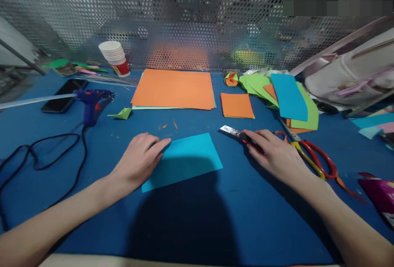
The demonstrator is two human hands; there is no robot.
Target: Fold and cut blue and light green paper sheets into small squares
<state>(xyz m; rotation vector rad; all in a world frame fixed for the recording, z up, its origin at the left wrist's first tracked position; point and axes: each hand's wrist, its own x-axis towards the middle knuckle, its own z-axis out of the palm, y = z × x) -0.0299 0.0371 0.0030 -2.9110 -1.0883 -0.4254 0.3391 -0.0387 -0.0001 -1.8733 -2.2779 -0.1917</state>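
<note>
A light blue sheet of paper (187,156) lies slightly tilted on the blue tabletop. At its left end rests my left hand (140,156), thumb over the paper's edge and fingers curled, partly hiding that corner. My right hand (273,152) is closed around a utility knife (234,132), whose blade points left, just beyond the paper's upper right corner. Knife and paper are apart. Scissors (318,158) with red and yellow handles lie beside my right hand, partly under a stack of coloured paper. Small orange scraps (175,124) lie beyond the blue sheet.
Orange sheets (175,88) and smaller orange squares (237,105) lie at the back, near green and blue paper pieces (289,96). Left are a glue gun (90,104) with its cord, a phone (63,96) and stacked paper cups (115,58). A perforated metal panel (123,12) stands behind.
</note>
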